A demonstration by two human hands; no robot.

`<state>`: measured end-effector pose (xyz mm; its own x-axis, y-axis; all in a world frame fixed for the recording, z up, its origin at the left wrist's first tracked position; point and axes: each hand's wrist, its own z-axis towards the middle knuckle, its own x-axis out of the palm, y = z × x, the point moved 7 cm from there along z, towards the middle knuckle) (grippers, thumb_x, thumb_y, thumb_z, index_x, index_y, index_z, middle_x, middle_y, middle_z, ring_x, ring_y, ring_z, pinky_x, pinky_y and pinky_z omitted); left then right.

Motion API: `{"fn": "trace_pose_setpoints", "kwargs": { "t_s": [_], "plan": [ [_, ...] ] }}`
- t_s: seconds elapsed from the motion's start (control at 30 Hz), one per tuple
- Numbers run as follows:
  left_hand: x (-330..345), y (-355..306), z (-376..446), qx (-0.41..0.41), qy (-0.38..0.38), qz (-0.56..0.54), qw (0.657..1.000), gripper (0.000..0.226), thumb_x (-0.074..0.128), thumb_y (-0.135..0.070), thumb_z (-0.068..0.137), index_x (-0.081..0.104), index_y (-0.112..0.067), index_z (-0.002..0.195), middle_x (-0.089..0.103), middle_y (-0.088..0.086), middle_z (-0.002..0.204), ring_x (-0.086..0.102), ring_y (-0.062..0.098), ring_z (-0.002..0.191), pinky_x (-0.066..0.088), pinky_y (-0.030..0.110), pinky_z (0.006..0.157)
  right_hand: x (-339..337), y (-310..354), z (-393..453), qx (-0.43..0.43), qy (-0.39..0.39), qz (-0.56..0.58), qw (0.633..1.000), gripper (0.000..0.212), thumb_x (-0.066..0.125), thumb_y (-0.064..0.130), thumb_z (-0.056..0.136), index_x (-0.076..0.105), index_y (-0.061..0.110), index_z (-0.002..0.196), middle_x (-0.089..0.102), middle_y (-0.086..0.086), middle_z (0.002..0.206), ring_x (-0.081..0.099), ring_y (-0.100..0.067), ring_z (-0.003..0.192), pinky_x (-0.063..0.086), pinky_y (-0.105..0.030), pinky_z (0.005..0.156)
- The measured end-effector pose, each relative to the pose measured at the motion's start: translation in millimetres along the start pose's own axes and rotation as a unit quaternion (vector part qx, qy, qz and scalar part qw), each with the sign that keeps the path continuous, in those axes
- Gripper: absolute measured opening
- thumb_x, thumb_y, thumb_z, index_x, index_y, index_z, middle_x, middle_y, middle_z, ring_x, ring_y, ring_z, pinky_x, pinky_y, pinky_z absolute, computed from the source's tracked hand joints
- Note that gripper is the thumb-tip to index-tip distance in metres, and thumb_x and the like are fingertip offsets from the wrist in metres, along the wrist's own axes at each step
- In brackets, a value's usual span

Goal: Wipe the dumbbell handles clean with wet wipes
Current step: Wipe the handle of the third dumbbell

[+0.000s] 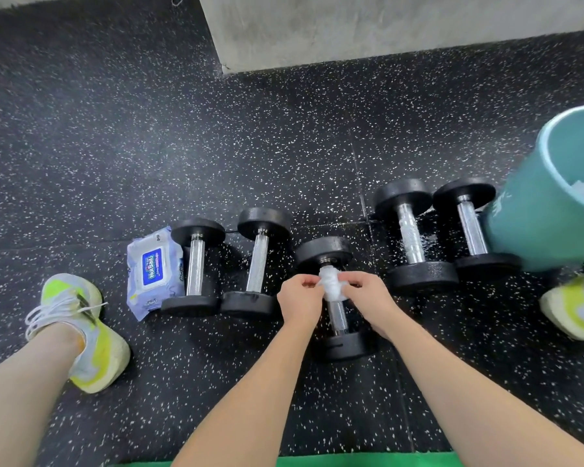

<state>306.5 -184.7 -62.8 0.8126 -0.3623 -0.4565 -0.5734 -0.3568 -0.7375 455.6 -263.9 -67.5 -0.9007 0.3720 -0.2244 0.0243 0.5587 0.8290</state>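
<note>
Your left hand (299,298) and right hand (364,294) are both curled in a pinch on the crumpled white wet wipe (331,284), which is wrapped round the upper part of the chrome handle of the middle black dumbbell (334,298) — left hand at its 9 o'clock side, right hand at 3 o'clock. Neither hand holds anything else.

That dumbbell lies on the speckled black rubber floor (216,146) straight ahead of you, its long axis running 12 to 6 o'clock, one weight head away from you and the other toward you. The wipe sits near the far head, so the bare stretch of handle lies toward 6 o'clock, between your wrists. I judge the wiping wants to travel that way, along the axis — both hands are equally near.

Two more dumbbells (226,264) lie parallel at 9 o'clock, with the pale blue wet wipe pack (152,269) touching the outer one. Another pair (442,230) lies at 2 o'clock, beside the teal plastic bin (533,214).
</note>
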Motion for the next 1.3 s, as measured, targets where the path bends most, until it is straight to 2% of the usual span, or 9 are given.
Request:
{"fn": "trace_pose_setpoints", "kwargs": {
  "t_s": [0.1, 0.27, 0.37, 0.53, 0.67, 0.77, 0.97, 1.2, 1.3],
  "plan": [
    [1, -3, 2, 0.001, -0.012, -0.02, 1.0, 0.018, 0.072, -0.013, 0.083, 0.078, -0.019, 0.099, 0.074, -0.009, 0.088, 0.067, 0.004, 0.081, 0.045, 0.013, 0.064, 1, -1, 8, 0.006, -0.014, 0.031, 0.999, 0.04, 0.056, 0.001, 0.09, 0.069, 0.011, 0.127, 0.068, -0.002, 0.123, 0.061, -0.016, 0.116, 0.048, -0.026, 0.095],
    [3, -5, 2, -0.006, -0.028, -0.024, 0.999, 0.02, 0.065, -0.019, 0.088, 0.075, -0.022, 0.105, 0.073, -0.007, 0.093, 0.068, 0.013, 0.089, 0.052, 0.024, 0.074, 7, -10, 18, 0.041, 0.023, 0.131, 0.99, 0.036, 0.065, 0.009, 0.088, 0.07, 0.01, 0.123, 0.073, -0.005, 0.113, 0.069, -0.023, 0.106, 0.057, -0.029, 0.079],
    [20, 7, -5, -0.075, -0.005, -0.029, 0.997, 0.039, 0.05, -0.044, 0.092, 0.069, -0.018, 0.113, 0.071, 0.004, 0.106, 0.066, 0.025, 0.097, 0.055, 0.039, 0.091, 6, -10, 13, 0.066, 0.034, 0.193, 0.978, 0.03, 0.068, 0.007, 0.093, 0.068, 0.008, 0.122, 0.068, -0.006, 0.109, 0.067, -0.015, 0.096, 0.056, -0.027, 0.075],
    [60, 4, -12, -0.151, 0.184, -0.126, 0.963, 0.091, 0.028, -0.089, 0.081, 0.06, -0.021, 0.133, 0.078, 0.003, 0.095, 0.075, 0.022, 0.082, 0.061, 0.035, 0.078, 2, 4, 8, 0.069, 0.047, 0.161, 0.983, 0.022, 0.066, 0.0, 0.091, 0.07, 0.002, 0.113, 0.075, -0.018, 0.096, 0.065, -0.029, 0.069, 0.055, -0.035, 0.056],
    [57, 3, -8, -0.107, 0.175, -0.091, 0.975, 0.113, 0.028, -0.103, 0.059, 0.056, -0.023, 0.134, 0.076, 0.008, 0.082, 0.063, 0.016, 0.059, 0.056, 0.031, 0.064, 6, 14, 5, 0.063, 0.032, 0.126, 0.99, 0.021, 0.063, -0.002, 0.087, 0.075, 0.002, 0.105, 0.073, -0.017, 0.077, 0.055, -0.028, 0.056, 0.05, -0.036, 0.05],
    [51, 9, -3, -0.103, 0.168, -0.112, 0.974, 0.1, 0.033, -0.1, 0.067, 0.06, -0.024, 0.125, 0.078, 0.006, 0.084, 0.071, 0.02, 0.071, 0.059, 0.036, 0.072, 14, 14, 4, 0.073, 0.023, 0.113, 0.991, 0.022, 0.068, 0.006, 0.085, 0.078, 0.009, 0.105, 0.077, -0.012, 0.082, 0.058, -0.023, 0.054, 0.055, -0.038, 0.054],
    [55, 12, -3, -0.116, 0.297, -0.206, 0.925, 0.1, 0.042, -0.103, 0.052, 0.072, -0.018, 0.094, 0.051, 0.002, 0.059, 0.048, 0.014, 0.047, 0.043, 0.026, 0.048, 3, 12, 7, 0.075, -0.055, 0.025, 0.995, 0.019, 0.083, 0.016, 0.075, 0.078, 0.021, 0.093, 0.078, 0.003, 0.083, 0.075, -0.016, 0.073, 0.063, -0.034, 0.076],
    [71, 3, -23, -0.151, 0.375, -0.225, 0.887, 0.085, 0.038, -0.094, 0.071, 0.068, -0.016, 0.086, 0.045, 0.004, 0.06, 0.045, 0.018, 0.048, 0.042, 0.027, 0.049, -18, 19, -4, 0.033, -0.116, -0.047, 0.992, 0.018, 0.089, 0.027, 0.075, 0.076, 0.023, 0.087, 0.075, 0.009, 0.083, 0.071, -0.006, 0.071, 0.055, -0.018, 0.06],
    [79, 6, -26, -0.163, 0.383, -0.286, 0.863, 0.089, 0.036, -0.093, 0.077, 0.071, -0.014, 0.094, 0.044, 0.009, 0.064, 0.045, 0.022, 0.053, 0.041, 0.031, 0.052, -16, 21, -8, 0.008, -0.131, -0.074, 0.989, 0.015, 0.084, 0.03, 0.081, 0.073, 0.024, 0.09, 0.071, 0.009, 0.08, 0.065, -0.01, 0.048, 0.048, -0.019, 0.04]
  ]
}}
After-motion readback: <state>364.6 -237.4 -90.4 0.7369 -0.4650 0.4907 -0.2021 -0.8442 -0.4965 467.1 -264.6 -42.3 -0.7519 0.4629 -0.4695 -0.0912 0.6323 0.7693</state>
